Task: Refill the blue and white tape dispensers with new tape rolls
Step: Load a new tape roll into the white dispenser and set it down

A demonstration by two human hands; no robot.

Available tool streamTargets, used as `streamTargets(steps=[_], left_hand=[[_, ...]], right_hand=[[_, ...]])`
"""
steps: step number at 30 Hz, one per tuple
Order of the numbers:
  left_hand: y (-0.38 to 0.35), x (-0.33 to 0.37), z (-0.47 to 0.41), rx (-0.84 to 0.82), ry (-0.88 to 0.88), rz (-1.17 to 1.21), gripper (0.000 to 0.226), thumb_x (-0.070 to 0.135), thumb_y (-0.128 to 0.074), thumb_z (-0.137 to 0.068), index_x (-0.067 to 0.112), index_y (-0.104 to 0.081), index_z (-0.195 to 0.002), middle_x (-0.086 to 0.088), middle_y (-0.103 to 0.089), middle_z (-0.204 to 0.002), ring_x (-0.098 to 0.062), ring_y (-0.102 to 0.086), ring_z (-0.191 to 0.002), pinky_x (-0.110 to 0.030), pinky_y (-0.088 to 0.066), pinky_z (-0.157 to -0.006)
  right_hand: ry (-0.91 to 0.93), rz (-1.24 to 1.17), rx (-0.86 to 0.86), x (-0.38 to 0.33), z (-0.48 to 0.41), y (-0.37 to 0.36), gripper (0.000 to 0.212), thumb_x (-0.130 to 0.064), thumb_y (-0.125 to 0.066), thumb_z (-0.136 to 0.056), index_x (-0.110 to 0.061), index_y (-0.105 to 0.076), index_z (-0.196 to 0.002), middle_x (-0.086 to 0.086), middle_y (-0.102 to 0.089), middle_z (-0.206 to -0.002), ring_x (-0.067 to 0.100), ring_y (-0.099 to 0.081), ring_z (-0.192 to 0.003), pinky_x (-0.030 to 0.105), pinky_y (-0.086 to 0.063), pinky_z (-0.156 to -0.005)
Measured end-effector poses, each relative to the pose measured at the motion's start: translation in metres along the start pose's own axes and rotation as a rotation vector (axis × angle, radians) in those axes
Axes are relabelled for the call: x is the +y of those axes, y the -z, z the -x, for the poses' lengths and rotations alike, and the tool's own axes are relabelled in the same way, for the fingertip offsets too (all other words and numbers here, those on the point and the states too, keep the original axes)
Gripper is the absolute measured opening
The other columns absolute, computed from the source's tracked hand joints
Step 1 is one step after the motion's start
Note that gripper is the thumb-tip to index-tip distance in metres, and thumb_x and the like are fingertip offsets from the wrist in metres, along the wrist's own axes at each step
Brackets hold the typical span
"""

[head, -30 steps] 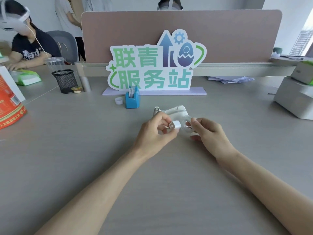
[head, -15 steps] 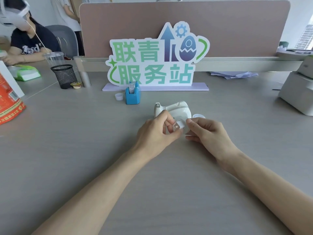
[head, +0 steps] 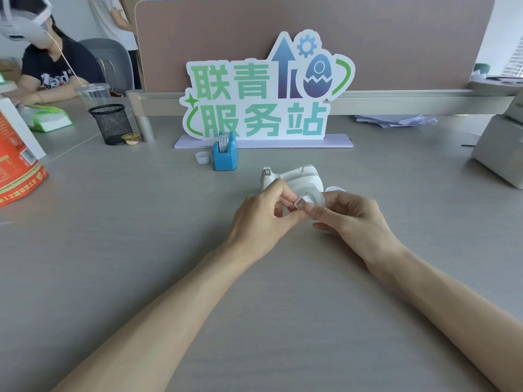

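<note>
Pinching a clear tape roll [head: 310,201] between them, the left hand [head: 261,219] and the right hand [head: 353,219] meet just in front of the white tape dispenser [head: 294,178], slightly past the middle of the grey desk [head: 141,250]. The left hand is curled nearly closed, thumb and forefinger tips pressed on the roll's 9 o'clock edge and on a small white core piece at its hub. The right hand is likewise curled, thumb laid across the roll's near face and fingers folded behind it, so that it grips the roll from 3 o'clock. The roll is held on edge, its flat face turned toward the camera, overlapping the near side of the white dispenser; whether the two touch cannot be told. A small pale round piece [head: 335,189] lies at the dispenser's 3 o'clock, partly hidden by the right hand.

The blue tape dispenser [head: 225,155] stands upright toward 11 o'clock from the hands, well apart from them, a tape roll seated in its top. A small white cap [head: 202,157] sits just beside it at 9 o'clock. Directly behind stands the green-lettered sign [head: 263,108] on a lilac base. A black mesh pen cup [head: 111,124] stands at 10 o'clock of the desk, and a white machine [head: 498,148] at 2 o'clock.
</note>
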State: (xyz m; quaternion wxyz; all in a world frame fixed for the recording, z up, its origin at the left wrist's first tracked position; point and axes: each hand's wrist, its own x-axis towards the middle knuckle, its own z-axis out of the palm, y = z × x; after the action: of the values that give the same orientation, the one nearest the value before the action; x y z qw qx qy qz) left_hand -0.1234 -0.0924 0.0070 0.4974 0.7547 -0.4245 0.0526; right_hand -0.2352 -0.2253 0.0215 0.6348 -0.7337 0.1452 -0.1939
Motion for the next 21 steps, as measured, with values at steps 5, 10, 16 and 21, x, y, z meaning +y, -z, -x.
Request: streamTargets(steps=[5,10,16,21], left_hand=[[-0.0015,0.0028,0.0006,0.040,-0.008,0.060,0.026,0.038,-0.076,-0.078,0.021,-0.057,-0.086,0.009,-0.071,-0.079,-0.020,-0.058,-0.065,-0.043,-0.051,-0.067],[-0.0018,0.0038,0.0018,0.070,-0.067,0.053,0.026,0.039,-0.071,-0.079,0.020,-0.057,-0.089,0.007,-0.068,-0.076,-0.020,-0.057,-0.064,-0.044,-0.051,-0.065],[-0.0012,0.0065,0.0017,0.092,-0.100,0.005,0.024,0.039,-0.070,-0.082,0.022,-0.057,-0.091,0.027,-0.060,-0.069,-0.015,-0.058,-0.062,-0.038,-0.049,-0.064],[-0.0011,0.0044,0.0005,0.075,-0.099,0.002,0.025,0.039,-0.074,-0.078,0.028,-0.053,-0.088,0.022,-0.060,-0.072,-0.016,-0.054,-0.061,-0.038,-0.048,-0.061]], right_hand=[[0.027,-0.047,0.010,-0.0011,-0.0007,0.0031,0.023,-0.026,-0.070,-0.086,-0.006,-0.073,-0.097,0.008,-0.074,-0.104,0.018,-0.070,-0.102,0.033,-0.056,-0.092],[0.011,-0.126,-0.017,-0.0029,-0.0001,0.0036,0.025,-0.023,-0.068,-0.087,-0.003,-0.071,-0.101,0.008,-0.075,-0.104,0.019,-0.070,-0.104,0.030,-0.056,-0.092],[-0.008,-0.197,-0.013,-0.0053,0.0021,0.0022,0.028,-0.023,-0.070,-0.084,-0.003,-0.071,-0.104,0.010,-0.075,-0.107,0.019,-0.069,-0.106,0.033,-0.053,-0.097],[0.001,-0.160,0.025,-0.0079,0.0024,0.0019,0.041,-0.030,-0.078,-0.069,-0.006,-0.073,-0.101,0.010,-0.076,-0.102,0.020,-0.070,-0.104,0.033,-0.053,-0.096]])
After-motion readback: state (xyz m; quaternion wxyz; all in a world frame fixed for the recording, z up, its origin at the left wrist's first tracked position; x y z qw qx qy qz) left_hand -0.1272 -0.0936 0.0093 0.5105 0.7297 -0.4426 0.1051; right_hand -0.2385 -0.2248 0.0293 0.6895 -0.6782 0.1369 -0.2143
